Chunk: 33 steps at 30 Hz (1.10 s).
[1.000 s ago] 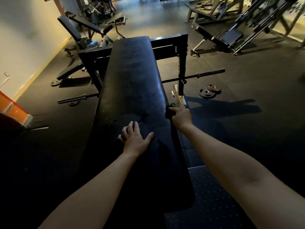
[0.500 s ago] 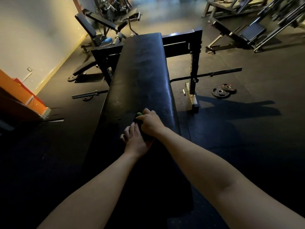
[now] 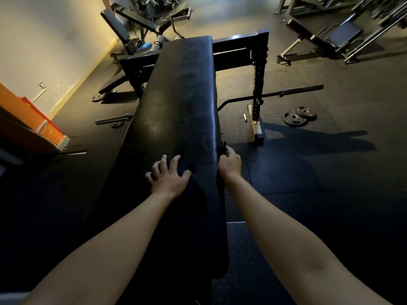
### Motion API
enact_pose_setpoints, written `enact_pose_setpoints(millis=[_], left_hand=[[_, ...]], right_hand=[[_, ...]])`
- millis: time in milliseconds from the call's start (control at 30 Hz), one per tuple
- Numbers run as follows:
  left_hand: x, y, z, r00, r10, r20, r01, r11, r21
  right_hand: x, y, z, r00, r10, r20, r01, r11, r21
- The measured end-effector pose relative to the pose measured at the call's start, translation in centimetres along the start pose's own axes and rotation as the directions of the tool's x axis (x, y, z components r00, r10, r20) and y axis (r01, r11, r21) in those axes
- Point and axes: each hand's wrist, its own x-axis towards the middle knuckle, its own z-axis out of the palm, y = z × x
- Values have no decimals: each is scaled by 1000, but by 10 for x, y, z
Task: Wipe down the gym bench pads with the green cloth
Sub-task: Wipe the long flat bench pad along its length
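Pad (image 3: 180, 106) edge again: hand (image 3: 230, 165), perhaps cloth (image 3: 222, 148)

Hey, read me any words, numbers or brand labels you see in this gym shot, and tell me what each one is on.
No text here can be read.
The round black weight plates on the floor carry red marks, too small to read.
The long black bench pad shows no label.

Pad (image 3: 180, 102) black, pebbled grain, pale sheen mid-length. Rack (image 3: 259, 69) black. Floor (image 3: 308, 172) charcoal, faint speckle. Mat (image 3: 246, 260) under my right arm bluish-black, dotted. Wall (image 3: 44, 40) cream, yellow strip (image 3: 86, 77) along base. Box (image 3: 26, 113) at my left orange. Plates (image 3: 295, 118) black, red marks. Roller (image 3: 146, 46) blue. Cloth (image 3: 222, 148) in my right hand (image 3: 230, 164) reads dark; can't make out green.
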Motion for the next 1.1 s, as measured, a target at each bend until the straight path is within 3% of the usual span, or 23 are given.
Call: enact_pose_setpoints(millis=[100, 200, 333, 433, 500, 567, 667, 733, 833, 900, 1000, 1100], left_hand=[[-2, 1, -1, 1000, -6, 11, 6, 1000, 13], [-5, 4, -4, 1000, -5, 8, 5, 1000, 12], [-8, -2, -8, 999, 25, -34, -26, 999, -41], [-8, -12, -8, 994, 71, -77, -76, 994, -72], [-3, -26, -10, 982, 135, -132, -147, 985, -86], [6, -43, -17, 962, 212, -170, -234, 964, -122], [24, -74, -35, 942, 249, -226, -293, 938, -186], [37, -100, -46, 955, 190, -228, -223, 966, -132], [58, -143, -61, 999, -34, -5, 34, 991, -131], [69, -157, -66, 988, -79, 136, 103, 979, -178], [73, -161, -61, 987, -43, 152, 71, 980, -185], [72, -161, -55, 994, -22, 105, 43, 979, -200]], right_hand=[[2, -6, -4, 997, 72, 33, -70, 996, -57], [-1, -15, 3, 997, -79, 8, 78, 957, -279], [-8, -15, 14, 938, -348, -11, 286, 788, -546], [-15, -21, 19, 880, -465, 94, 396, 612, -684], [-27, -32, 38, 822, -510, 252, 525, 507, -684], [-40, -41, 65, 777, -499, 385, 616, 477, -626], [-48, -41, 93, 726, -521, 450, 685, 485, -544], [-39, -41, 97, 692, -553, 464, 711, 408, -573], [-6, -51, 94, 765, -569, 303, 579, 401, -710], [17, -58, 90, 846, -509, 159, 410, 431, -804], [24, -66, 100, 921, -386, -50, 171, 516, -840], [11, -70, 128, 922, -363, -133, 120, 595, -795]])
